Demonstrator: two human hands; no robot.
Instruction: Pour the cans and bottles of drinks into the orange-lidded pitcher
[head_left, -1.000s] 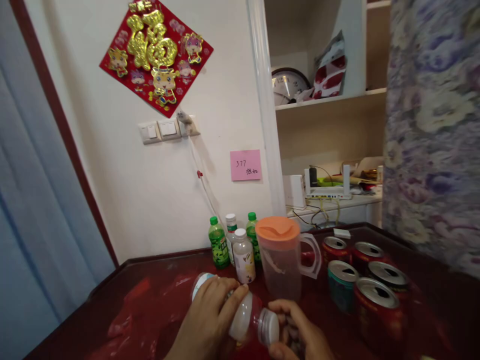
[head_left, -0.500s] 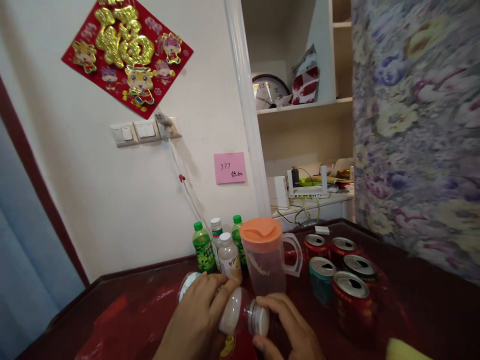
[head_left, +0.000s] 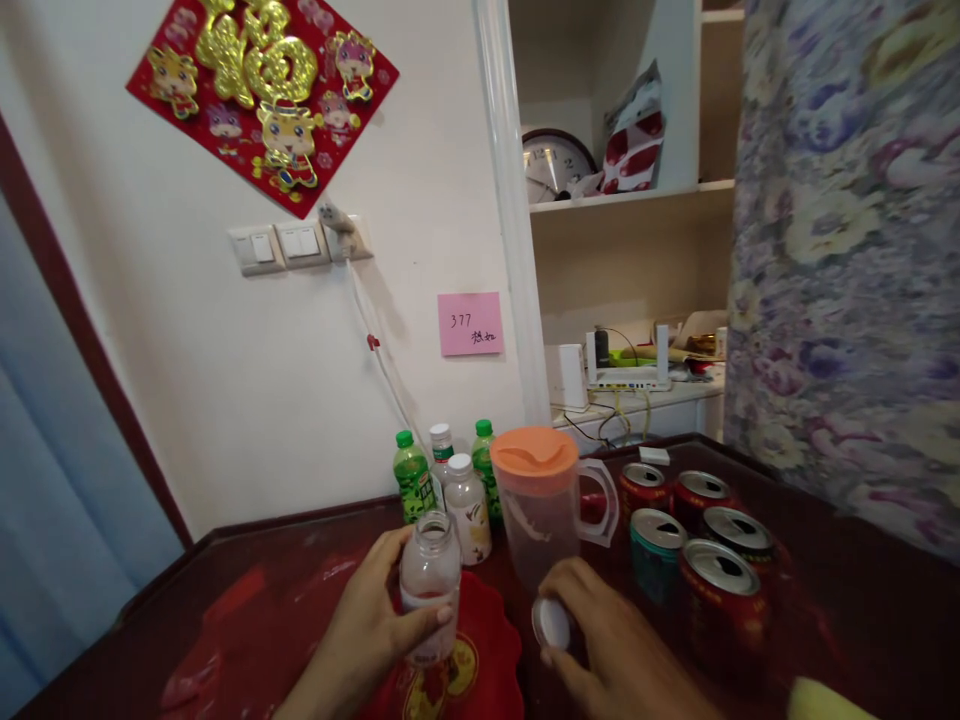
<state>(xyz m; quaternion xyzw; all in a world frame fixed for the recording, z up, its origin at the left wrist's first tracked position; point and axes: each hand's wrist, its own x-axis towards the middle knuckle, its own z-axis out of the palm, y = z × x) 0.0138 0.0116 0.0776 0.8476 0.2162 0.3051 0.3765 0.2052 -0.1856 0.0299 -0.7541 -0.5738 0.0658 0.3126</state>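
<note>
My left hand is closed round a clear plastic bottle with an open mouth, held upright over a red scalloped tray with gold decoration. To the right, my right hand grips a white bottle cap between thumb and fingers, apart from the bottle. Just behind the held bottle stands a white-capped bottle with a printed label. An orange-lidded pitcher stands behind my right hand.
Green-capped drink bottles and another white-capped bottle line the wall. Several opened drink cans stand at the right on the dark red table. A yellow object shows at the lower right edge.
The bottle has gone from lying sideways with its cap on to upright and uncapped. My right hand has moved right and away with the cap. The view has shifted slightly.
</note>
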